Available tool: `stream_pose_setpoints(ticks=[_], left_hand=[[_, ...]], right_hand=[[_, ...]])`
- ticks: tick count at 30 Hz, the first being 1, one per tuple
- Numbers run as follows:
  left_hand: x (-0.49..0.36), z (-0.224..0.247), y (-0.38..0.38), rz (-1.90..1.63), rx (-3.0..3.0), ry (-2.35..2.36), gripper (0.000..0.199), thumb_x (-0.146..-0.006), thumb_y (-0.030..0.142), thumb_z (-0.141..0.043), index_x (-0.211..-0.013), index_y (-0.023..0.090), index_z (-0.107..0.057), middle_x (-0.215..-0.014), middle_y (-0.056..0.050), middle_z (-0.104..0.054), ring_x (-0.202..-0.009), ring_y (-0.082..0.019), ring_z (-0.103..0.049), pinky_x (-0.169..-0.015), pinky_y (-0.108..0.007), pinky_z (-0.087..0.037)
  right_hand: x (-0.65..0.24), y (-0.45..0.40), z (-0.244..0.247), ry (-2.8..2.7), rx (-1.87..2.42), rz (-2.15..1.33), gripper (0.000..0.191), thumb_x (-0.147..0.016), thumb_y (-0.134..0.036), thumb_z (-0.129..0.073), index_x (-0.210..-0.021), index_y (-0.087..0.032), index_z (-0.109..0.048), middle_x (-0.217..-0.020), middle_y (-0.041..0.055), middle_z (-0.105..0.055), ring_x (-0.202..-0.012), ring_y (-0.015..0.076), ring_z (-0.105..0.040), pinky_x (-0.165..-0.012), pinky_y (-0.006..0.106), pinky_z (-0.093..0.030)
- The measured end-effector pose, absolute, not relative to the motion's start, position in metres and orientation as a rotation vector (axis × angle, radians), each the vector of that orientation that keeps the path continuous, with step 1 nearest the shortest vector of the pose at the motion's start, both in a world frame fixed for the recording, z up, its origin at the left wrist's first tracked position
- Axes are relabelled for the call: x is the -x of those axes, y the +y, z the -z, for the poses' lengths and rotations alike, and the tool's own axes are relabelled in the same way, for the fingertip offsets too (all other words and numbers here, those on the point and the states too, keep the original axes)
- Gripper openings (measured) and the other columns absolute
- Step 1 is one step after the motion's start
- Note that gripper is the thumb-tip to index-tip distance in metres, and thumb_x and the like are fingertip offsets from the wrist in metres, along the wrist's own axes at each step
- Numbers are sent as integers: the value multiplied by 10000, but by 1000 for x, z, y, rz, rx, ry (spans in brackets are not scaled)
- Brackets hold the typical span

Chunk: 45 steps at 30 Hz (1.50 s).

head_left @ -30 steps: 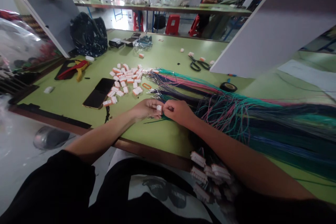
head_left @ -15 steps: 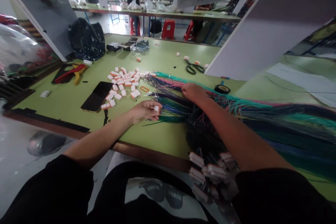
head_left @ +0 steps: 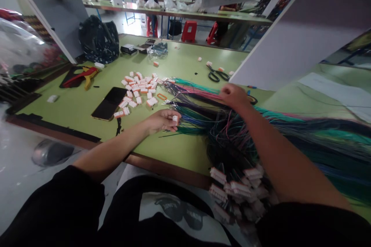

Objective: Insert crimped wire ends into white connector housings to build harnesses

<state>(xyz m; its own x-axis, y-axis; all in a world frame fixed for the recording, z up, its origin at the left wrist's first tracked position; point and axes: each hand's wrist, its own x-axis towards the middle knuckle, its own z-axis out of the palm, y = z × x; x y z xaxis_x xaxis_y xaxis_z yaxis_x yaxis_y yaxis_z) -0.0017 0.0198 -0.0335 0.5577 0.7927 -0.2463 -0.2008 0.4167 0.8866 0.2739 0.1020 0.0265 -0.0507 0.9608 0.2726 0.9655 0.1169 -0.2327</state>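
My left hand [head_left: 164, 120] is closed on a small white connector housing [head_left: 175, 119], held between thumb and fingers just above the table, at the stripped ends of the wires. To its right, my right hand [head_left: 235, 96] is curled shut over the pink wires [head_left: 199, 92]; what its fingertips pinch is hidden. Beneath and around it spread bundles of green, blue, black and pink wires [head_left: 278, 117]. A heap of white and orange connector housings [head_left: 140, 87] lies beyond my left hand. Wired white connectors [head_left: 239, 188] hang at the table's front edge.
A phone [head_left: 109, 103] lies left of the heap. Red and yellow pliers [head_left: 84, 77] are farther left. Black-handled scissors [head_left: 217, 74] and black tape [head_left: 252, 100] lie beyond the wires. A dark plastic bag [head_left: 99, 40] stands at the back left, and a white panel [head_left: 278, 34] rises at right.
My right hand has moved to the right along the wires, still closed. My left hand keeps the connector housing in about the same place. The whole view has shifted slightly.
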Motion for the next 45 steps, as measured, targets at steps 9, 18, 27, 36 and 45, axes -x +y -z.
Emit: stream_pose_setpoints(ticks=[9, 18, 27, 36, 45], left_hand=[[0, 32, 18, -718, -923, 748, 337, -594, 89, -759, -881, 119, -585, -666, 16, -628, -560, -82, -611, -565, -199, -484], [1, 35, 20, -713, -945, 756, 350, -600, 123, -761, -905, 140, -590, -678, 27, -626, -587, -81, -614, -578, -192, -483], [2, 37, 21, -739, -935, 725, 349, -578, 105, -770, -885, 117, -604, -671, 9, -630, -614, -80, -605, -602, -197, -485], [5, 32, 20, -709, -945, 706, 322, -621, 81, -733, -914, 131, -609, -706, 12, -621, -627, -72, -602, -658, -215, -498], [4, 29, 17, -737, -908, 734, 291, -632, 62, -732, -887, 126, -609, -666, 21, -614, -593, -74, -606, -626, -215, -503]], right_hand=[[-314, 83, -53, -1591, 1715, -636, 201, -691, -149, -585, -525, -194, -481, -481, -38, -420, -530, 98, -368, -613, 306, -289], [-282, 59, -61, -1821, 1545, -800, 116, -670, -287, -638, -674, -175, -609, -624, 13, -559, -574, 106, -448, -600, 299, -334], [-170, 19, -46, -2287, 981, -999, 179, -746, -303, -567, -867, -185, -625, -659, -17, -624, -596, 102, -533, -580, 236, -385], [-191, 29, -19, -1927, 1102, -1123, 137, -705, -317, -594, -697, -181, -583, -600, -28, -573, -467, 61, -413, -478, 216, -331], [-187, 27, -13, -2235, 1240, -641, 77, -654, -195, -510, -599, -183, -563, -569, -19, -569, -525, 94, -458, -550, 218, -340]])
